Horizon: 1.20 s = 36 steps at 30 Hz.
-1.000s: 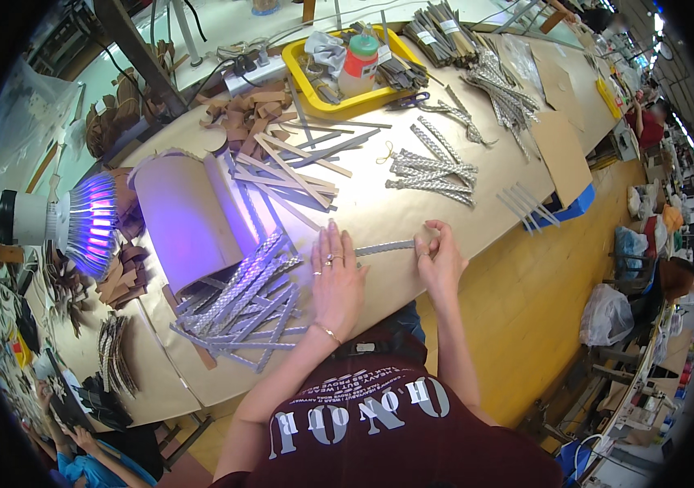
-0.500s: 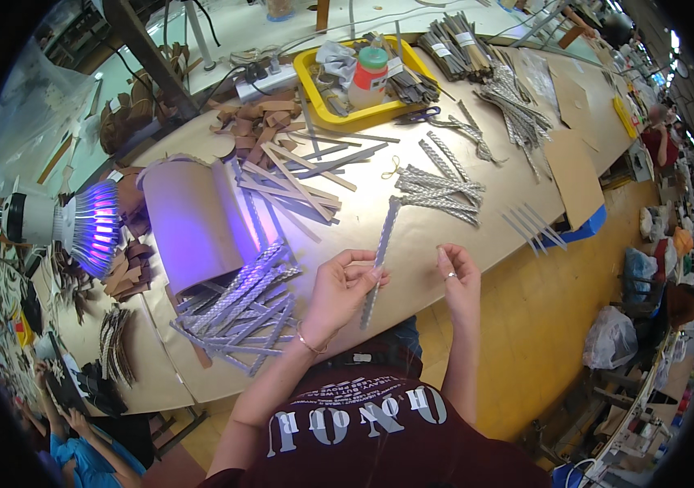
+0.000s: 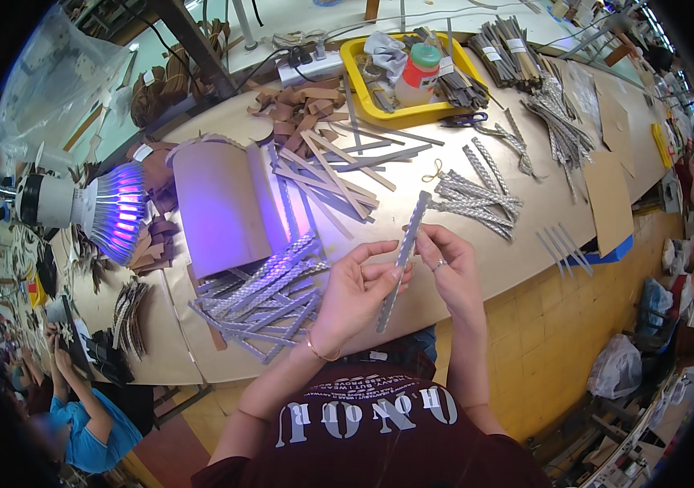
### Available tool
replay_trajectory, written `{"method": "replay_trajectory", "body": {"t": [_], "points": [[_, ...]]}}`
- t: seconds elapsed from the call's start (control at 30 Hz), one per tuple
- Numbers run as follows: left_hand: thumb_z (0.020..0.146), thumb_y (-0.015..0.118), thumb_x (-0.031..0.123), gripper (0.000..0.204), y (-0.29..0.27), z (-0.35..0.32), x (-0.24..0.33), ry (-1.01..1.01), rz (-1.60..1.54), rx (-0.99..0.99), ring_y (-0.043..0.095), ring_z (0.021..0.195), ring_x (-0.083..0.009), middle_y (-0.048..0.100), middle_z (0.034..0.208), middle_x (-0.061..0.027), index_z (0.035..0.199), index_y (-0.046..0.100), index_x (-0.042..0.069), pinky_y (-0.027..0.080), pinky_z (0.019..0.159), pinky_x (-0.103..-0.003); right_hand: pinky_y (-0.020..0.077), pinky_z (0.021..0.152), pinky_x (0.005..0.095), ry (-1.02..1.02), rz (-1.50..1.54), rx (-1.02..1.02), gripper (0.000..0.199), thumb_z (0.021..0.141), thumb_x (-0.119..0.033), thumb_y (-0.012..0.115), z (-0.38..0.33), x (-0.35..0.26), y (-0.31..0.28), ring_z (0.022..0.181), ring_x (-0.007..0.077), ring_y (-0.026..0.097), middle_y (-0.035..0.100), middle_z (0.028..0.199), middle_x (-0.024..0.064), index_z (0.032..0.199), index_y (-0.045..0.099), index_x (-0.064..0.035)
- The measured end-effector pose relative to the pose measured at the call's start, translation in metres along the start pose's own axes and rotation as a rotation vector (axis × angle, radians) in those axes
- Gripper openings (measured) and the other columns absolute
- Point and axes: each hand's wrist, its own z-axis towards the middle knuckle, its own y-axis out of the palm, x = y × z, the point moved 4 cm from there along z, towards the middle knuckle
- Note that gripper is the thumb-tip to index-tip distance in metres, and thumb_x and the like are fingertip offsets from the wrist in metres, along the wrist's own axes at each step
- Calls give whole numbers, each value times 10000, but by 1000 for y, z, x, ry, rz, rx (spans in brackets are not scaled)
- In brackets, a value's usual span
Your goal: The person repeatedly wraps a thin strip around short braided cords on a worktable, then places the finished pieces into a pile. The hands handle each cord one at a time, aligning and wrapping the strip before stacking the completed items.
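A grey strip with a silver braided edge (image 3: 403,262) stands slanted above the table's near edge. My left hand (image 3: 353,291) pinches its lower half between thumb and fingers. My right hand (image 3: 453,272), with a ring on one finger, closes its fingertips on the strip's upper half. Beside my left hand lies a loose heap of braided grey strips (image 3: 261,305), partly under purple light. Beyond my hands, a small pile of silver braided strips (image 3: 477,199) rests on the table.
A lamp glowing purple (image 3: 119,213) stands left, next to a curved brown panel (image 3: 221,207). Flat leather strips (image 3: 335,175) lie mid-table. A yellow tray (image 3: 400,116) holds a green-lidded jar (image 3: 418,75). Scissors (image 3: 465,120) lie beside it. Another person (image 3: 99,431) works at lower left.
My right hand has moved left and onto the strip, which only my left hand held before. The whole view has shifted, so the table sits farther right.
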Motion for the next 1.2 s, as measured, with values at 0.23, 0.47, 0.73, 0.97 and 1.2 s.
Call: {"method": "replay_trajectory", "body": {"t": [0.23,0.47,0.73,0.97,1.2], "points": [[975,588,23,300,-2,3,-6,84,168,23,698,976,-161,716,1040,-146,1251,531,-80,565,870,-273,493,776,251,42,-113,-73,196,977,-130,626,9,2,4,832,93,622,705,886,47,1035,707,40],[970,608,46,275,-9,16,-13,-133,47,-107,699,969,-166,710,995,-142,1215,563,-72,566,853,-266,504,742,258,150,-131,-18,211,972,-144,639,8,7,-1,823,94,631,708,872,49,1025,715,46],[977,628,115,275,-7,13,-11,31,172,-39,650,773,-106,694,933,-103,1182,593,-66,536,746,-243,437,727,223,67,-119,21,239,967,-200,661,12,0,-6,773,64,562,705,852,37,949,724,31],[992,612,143,236,5,12,-13,-16,149,-27,594,636,-72,684,853,-36,1129,646,-47,456,539,-238,377,622,220,46,-83,121,260,971,-199,646,4,-5,3,668,46,495,661,749,13,827,706,9],[928,642,91,114,11,-3,0,287,647,-239,618,601,-266,639,712,-180,939,693,-11,472,585,-375,355,570,226,343,118,-150,312,935,-163,628,0,15,-1,591,52,467,582,629,-12,663,649,-14]]}}
